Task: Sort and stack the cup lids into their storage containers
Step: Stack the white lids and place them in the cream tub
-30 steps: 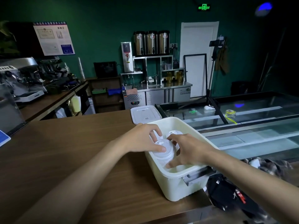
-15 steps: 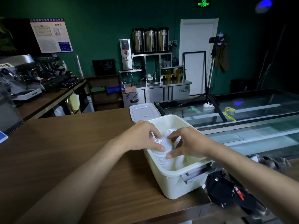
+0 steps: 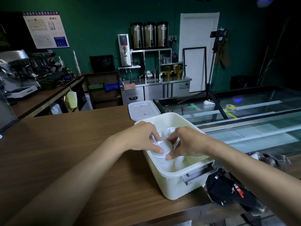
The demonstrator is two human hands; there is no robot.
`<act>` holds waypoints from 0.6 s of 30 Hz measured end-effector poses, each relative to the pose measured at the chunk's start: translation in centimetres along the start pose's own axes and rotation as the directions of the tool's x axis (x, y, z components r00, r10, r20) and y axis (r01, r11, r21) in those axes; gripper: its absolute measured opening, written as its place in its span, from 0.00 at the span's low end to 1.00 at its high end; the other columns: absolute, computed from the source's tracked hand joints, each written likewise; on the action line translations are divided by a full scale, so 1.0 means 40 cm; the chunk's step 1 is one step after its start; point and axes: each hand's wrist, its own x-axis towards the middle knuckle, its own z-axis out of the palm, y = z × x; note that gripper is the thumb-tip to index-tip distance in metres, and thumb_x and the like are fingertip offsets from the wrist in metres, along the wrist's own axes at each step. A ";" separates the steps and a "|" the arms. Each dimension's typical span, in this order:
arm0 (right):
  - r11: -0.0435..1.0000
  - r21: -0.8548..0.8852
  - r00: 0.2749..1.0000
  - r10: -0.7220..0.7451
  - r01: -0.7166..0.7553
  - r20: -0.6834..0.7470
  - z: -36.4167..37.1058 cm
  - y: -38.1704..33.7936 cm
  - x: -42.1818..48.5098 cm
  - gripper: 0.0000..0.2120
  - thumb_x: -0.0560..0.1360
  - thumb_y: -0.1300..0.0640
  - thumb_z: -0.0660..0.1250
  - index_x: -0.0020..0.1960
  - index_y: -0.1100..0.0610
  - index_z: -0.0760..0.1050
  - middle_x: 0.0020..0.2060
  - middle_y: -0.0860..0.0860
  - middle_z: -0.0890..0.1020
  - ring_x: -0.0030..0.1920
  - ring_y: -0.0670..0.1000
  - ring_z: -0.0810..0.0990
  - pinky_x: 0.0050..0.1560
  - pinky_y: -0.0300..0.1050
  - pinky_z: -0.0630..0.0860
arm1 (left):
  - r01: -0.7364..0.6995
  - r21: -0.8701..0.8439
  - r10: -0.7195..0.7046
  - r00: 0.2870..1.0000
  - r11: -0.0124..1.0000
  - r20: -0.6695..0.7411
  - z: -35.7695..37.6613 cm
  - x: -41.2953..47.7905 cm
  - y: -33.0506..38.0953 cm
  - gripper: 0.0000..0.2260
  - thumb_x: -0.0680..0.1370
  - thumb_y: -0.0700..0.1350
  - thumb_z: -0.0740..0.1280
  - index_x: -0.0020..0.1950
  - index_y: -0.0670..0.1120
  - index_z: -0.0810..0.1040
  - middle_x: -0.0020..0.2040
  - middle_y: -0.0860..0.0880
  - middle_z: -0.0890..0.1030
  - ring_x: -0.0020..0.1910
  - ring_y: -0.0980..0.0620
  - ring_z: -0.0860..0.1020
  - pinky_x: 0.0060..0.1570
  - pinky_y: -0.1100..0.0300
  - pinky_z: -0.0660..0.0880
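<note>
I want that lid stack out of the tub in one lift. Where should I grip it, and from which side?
Grip the lid stack round its sides, below the top lid, coming from above. It stands roughly upright inside the tub, whose walls probably block a sideways reach.

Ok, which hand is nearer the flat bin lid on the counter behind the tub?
Left. The left hand grips the lid stack directly in front of the bin lid; the right hand grips the same stack further to the right.
</note>
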 end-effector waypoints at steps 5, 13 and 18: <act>1.000 -0.011 1.000 0.017 -0.017 0.016 0.019 0.006 0.003 0.22 0.66 0.43 0.83 0.55 0.52 0.85 0.49 0.49 0.85 0.50 0.51 0.82 0.57 0.48 0.81 | 0.087 0.053 -0.091 0.992 0.995 0.093 -0.002 0.017 0.016 0.25 0.64 0.67 0.78 0.56 0.58 0.84 0.50 0.54 0.83 0.48 0.52 0.83 0.53 0.52 0.81; 0.999 0.011 0.998 0.053 -0.053 -0.023 -0.004 -0.012 -0.038 0.28 0.65 0.39 0.83 0.57 0.55 0.84 0.54 0.48 0.84 0.53 0.51 0.83 0.60 0.47 0.79 | 0.018 -0.053 -0.022 0.998 0.998 -0.067 -0.030 -0.040 0.038 0.19 0.69 0.60 0.80 0.58 0.54 0.86 0.48 0.62 0.83 0.51 0.63 0.81 0.56 0.62 0.77; 0.998 0.068 0.986 0.008 0.004 -0.165 -0.022 -0.048 -0.084 0.35 0.69 0.36 0.79 0.70 0.51 0.78 0.58 0.44 0.82 0.53 0.46 0.83 0.54 0.41 0.77 | 0.015 0.017 -0.012 0.986 1.000 -0.167 -0.071 -0.102 -0.007 0.12 0.77 0.46 0.71 0.59 0.54 0.86 0.59 0.57 0.83 0.57 0.60 0.80 0.66 0.57 0.74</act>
